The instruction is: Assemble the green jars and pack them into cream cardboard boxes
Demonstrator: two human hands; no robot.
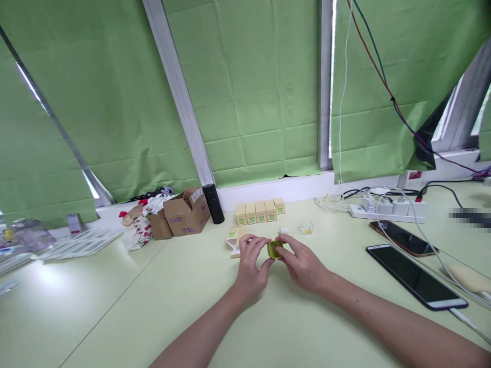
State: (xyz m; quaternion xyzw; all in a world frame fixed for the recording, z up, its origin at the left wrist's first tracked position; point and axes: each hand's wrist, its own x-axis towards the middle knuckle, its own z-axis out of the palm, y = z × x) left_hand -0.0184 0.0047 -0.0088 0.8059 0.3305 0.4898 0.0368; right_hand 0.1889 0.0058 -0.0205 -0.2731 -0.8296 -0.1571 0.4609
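Between my two hands, just above the table, is a small yellow-green square container (274, 249) with rounded corners. My left hand (253, 266) pinches its left side between thumb and fingers. On its other side, my right hand (301, 261) grips the rim, with a finger reaching over the inside. Behind my left hand lies an opened small cream box (233, 236) with a green square on it. A small white item (284, 231) sits just beyond my right hand, and a clear little dish (306, 228) with something yellow in it is to its right.
Several small cream boxes (256, 212) stand in a row at the back. Left of them are a black cylinder (213, 204) and an open cardboard box (187, 212). Phones (416, 276) and a power strip (387, 210) with trailing cables occupy the right side.
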